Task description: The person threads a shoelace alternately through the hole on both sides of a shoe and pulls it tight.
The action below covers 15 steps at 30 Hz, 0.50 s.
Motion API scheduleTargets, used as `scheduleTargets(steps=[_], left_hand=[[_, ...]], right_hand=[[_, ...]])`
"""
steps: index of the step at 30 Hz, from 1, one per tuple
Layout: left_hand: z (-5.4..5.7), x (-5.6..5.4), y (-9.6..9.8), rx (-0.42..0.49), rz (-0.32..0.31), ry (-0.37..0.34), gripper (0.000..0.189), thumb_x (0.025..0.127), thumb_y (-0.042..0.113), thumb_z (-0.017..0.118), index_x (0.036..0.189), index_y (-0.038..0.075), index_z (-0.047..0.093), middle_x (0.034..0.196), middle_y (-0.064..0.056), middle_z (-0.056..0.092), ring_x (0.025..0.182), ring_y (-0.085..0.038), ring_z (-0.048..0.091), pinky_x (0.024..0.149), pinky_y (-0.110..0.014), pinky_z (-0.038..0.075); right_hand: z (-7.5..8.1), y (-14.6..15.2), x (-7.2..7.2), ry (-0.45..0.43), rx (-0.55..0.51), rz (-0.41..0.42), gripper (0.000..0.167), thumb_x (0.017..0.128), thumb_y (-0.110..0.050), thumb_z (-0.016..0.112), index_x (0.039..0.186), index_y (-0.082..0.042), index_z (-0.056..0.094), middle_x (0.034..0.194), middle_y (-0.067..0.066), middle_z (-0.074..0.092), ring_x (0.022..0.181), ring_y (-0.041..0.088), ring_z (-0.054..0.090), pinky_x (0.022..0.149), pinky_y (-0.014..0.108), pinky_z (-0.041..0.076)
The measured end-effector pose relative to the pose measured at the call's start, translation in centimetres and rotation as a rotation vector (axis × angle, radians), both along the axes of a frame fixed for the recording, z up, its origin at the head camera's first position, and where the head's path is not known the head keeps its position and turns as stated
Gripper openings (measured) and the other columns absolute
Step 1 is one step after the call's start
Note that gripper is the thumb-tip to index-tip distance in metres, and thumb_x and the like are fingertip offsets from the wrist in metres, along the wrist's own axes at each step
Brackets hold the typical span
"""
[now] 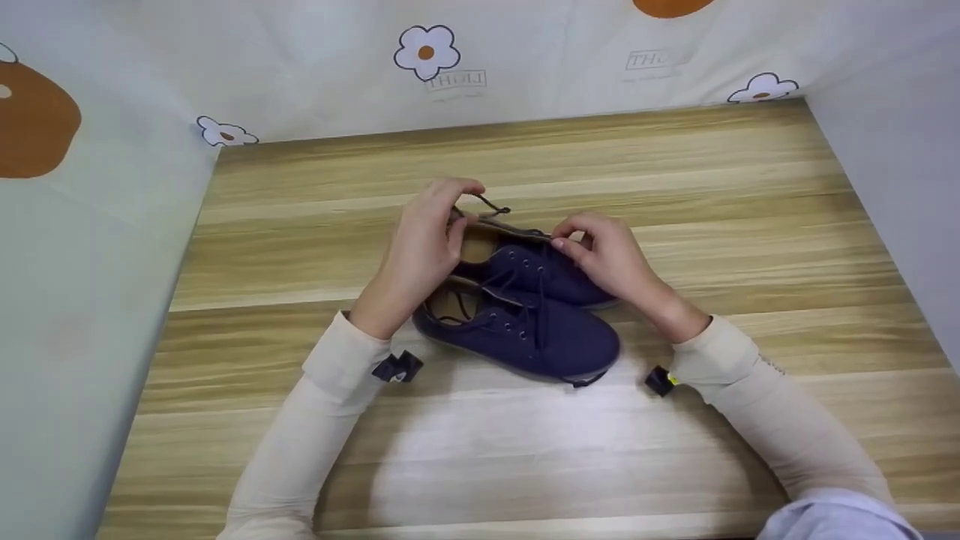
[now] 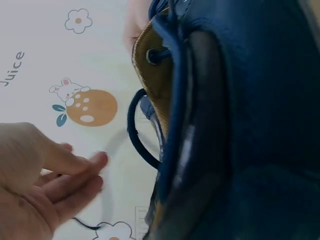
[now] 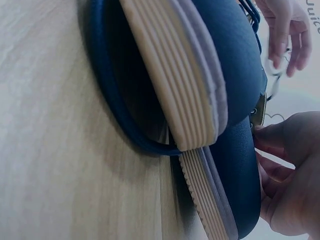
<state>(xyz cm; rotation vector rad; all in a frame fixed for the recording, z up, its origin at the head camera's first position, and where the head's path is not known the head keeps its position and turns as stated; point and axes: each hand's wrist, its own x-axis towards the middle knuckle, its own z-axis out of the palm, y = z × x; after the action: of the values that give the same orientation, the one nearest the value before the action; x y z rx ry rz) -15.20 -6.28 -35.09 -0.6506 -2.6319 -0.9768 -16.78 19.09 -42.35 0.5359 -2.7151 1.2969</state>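
Note:
Two navy lace-up shoes lie side by side, toes to the right in the head view. Over the heel end of the far shoe [image 1: 574,279], my left hand [image 1: 421,236] pinches a dark shoelace [image 1: 491,203] between thumb and fingers. In the left wrist view the lace blurs below the fingertips [image 2: 99,161]. My right hand [image 1: 611,255] pinches the far shoe's eyelet flap [image 3: 256,116] with thumb and forefinger, its tan lining showing. The near shoe [image 1: 577,337] lies in front, untouched, with laces through its eyelets and a loop at its sole.
The shoes rest on a wood-grain table [image 1: 525,465]. A pale curtain [image 1: 540,82] printed with flowers and fruit stands along the back and both sides. Each sleeve cuff carries a small black camera [image 1: 397,367].

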Motion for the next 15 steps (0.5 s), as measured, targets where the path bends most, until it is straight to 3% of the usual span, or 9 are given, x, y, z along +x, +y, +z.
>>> scheduleTargets(steps=[4, 8, 11, 15], left_hand=[[-0.37, 0.19, -0.47, -0.085, 0.039, -0.094, 0.039, 0.091, -0.008, 0.057, 0.128, 0.004, 0.056, 0.118, -0.014, 0.066, 0.094, -0.028, 0.068, 0.083, -0.039, 0.055], [-0.48, 0.07, -0.65, -0.039, 0.019, -0.149, 0.024, 0.093, -0.005, 0.059, 0.115, 0.001, 0.063, 0.100, -0.013, 0.074, 0.092, -0.024, 0.072, 0.083, -0.036, 0.057], [-0.22, 0.18, -0.46, -0.019, 0.015, -0.137, 0.011, 0.094, 0.004, 0.062, 0.104, 0.003, 0.068, 0.097, -0.010, 0.077, 0.088, -0.020, 0.073, 0.079, -0.033, 0.058], [0.31, 0.61, 0.04, -0.076, 0.034, -0.067, 0.010, 0.094, 0.019, 0.065, 0.097, 0.012, 0.072, 0.094, -0.002, 0.078, 0.085, -0.016, 0.073, 0.076, -0.034, 0.058]], right_hand=[[0.05, -0.09, 0.01, 0.017, 0.005, -0.002, 0.010, 0.091, -0.014, 0.070, 0.096, -0.007, 0.074, 0.090, 0.007, 0.073, 0.056, 0.012, 0.054, 0.055, 0.016, 0.041], [0.16, -0.11, 0.02, 0.032, 0.021, -0.001, 0.010, 0.090, -0.014, 0.071, 0.096, -0.007, 0.074, 0.094, 0.007, 0.074, 0.060, 0.011, 0.052, 0.059, 0.017, 0.040], [0.28, -0.09, 0.06, 0.044, 0.031, 0.005, 0.010, 0.089, -0.014, 0.072, 0.096, -0.008, 0.074, 0.095, 0.007, 0.074, 0.062, 0.011, 0.052, 0.061, 0.018, 0.040], [0.41, -0.04, 0.26, 0.056, 0.039, 0.009, 0.010, 0.088, -0.013, 0.073, 0.097, -0.008, 0.073, 0.095, 0.008, 0.074, 0.062, 0.013, 0.054, 0.061, 0.019, 0.040]])
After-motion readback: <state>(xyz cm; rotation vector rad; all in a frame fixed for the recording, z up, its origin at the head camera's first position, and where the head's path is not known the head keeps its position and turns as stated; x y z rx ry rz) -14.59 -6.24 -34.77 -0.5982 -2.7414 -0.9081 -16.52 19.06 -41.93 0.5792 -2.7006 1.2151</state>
